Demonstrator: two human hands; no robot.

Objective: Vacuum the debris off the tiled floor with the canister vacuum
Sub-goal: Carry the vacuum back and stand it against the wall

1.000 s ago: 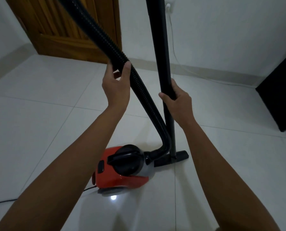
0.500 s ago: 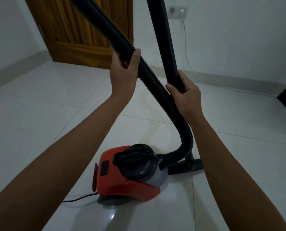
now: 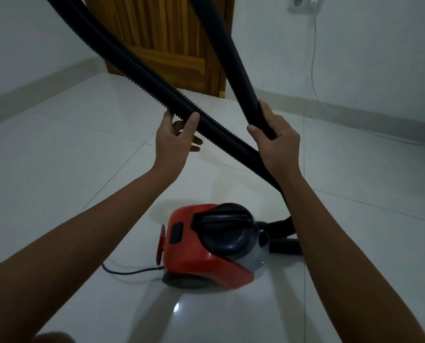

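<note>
The red canister vacuum (image 3: 206,246) with a black lid sits on the white tiled floor (image 3: 70,149) between my forearms. Its ribbed black hose (image 3: 137,70) runs from the upper left down past my right wrist to the canister's front. My left hand (image 3: 173,141) is under the hose, thumb and forefinger tips touching it and the other fingers loose below. My right hand (image 3: 274,142) grips the rigid black wand (image 3: 231,53), which leans up to the left. The floor head (image 3: 284,247) is mostly hidden behind my right forearm. No debris is visible.
A wooden door (image 3: 161,40) stands at the back. A wall socket (image 3: 303,3) at top right holds a plug, and a white cable (image 3: 313,58) hangs from it to the baseboard. The vacuum's black power cord (image 3: 132,272) trails left across the tiles.
The hose has dropped and lies flatter. My left hand has loosened from a full grip to a light touch beneath it. The wand leans further left, and the canister is nearer and further right.
</note>
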